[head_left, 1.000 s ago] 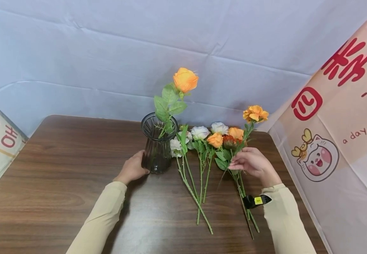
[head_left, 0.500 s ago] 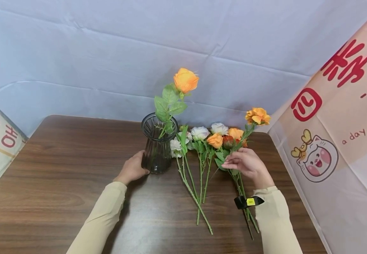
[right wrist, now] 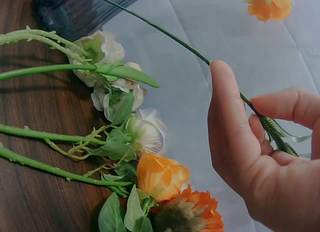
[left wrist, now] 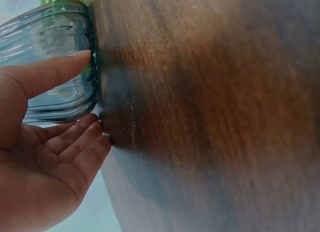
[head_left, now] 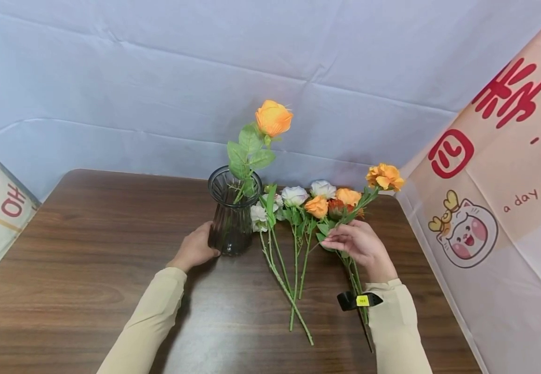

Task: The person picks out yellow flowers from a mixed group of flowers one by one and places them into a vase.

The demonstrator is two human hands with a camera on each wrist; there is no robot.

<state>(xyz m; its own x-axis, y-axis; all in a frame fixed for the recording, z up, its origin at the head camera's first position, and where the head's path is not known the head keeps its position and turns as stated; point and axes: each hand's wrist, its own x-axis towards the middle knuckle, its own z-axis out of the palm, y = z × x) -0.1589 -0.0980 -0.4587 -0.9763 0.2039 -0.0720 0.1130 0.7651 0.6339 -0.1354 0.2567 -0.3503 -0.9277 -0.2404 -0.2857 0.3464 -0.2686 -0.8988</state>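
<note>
My left hand (head_left: 196,246) holds the dark glass vase (head_left: 231,231) low on its left side. In the left wrist view the thumb lies across the glass, the fingers around the other side. One orange rose (head_left: 274,118) with green leaves stands in the vase, leaning right. To the right, my right hand (head_left: 363,248) pinches the stem of an orange flower (head_left: 385,177) between thumb and fingers. Its bloom tilts up to the right. In the right wrist view the thin green stem (right wrist: 165,31) runs past the fingertips toward the vase.
White flowers (head_left: 294,196), an orange rose (head_left: 317,206) and a rust-red flower (head_left: 338,209) lie on the brown wooden table (head_left: 111,249), stems toward the front. More stems lie under the right wrist. A pale cloth wall (head_left: 158,93) stands behind; a printed banner (head_left: 509,208) hangs at right.
My right hand has moved left toward the vase with the orange flower, whose bloom has tipped lower and to the right. The left hand and vase have stayed still.
</note>
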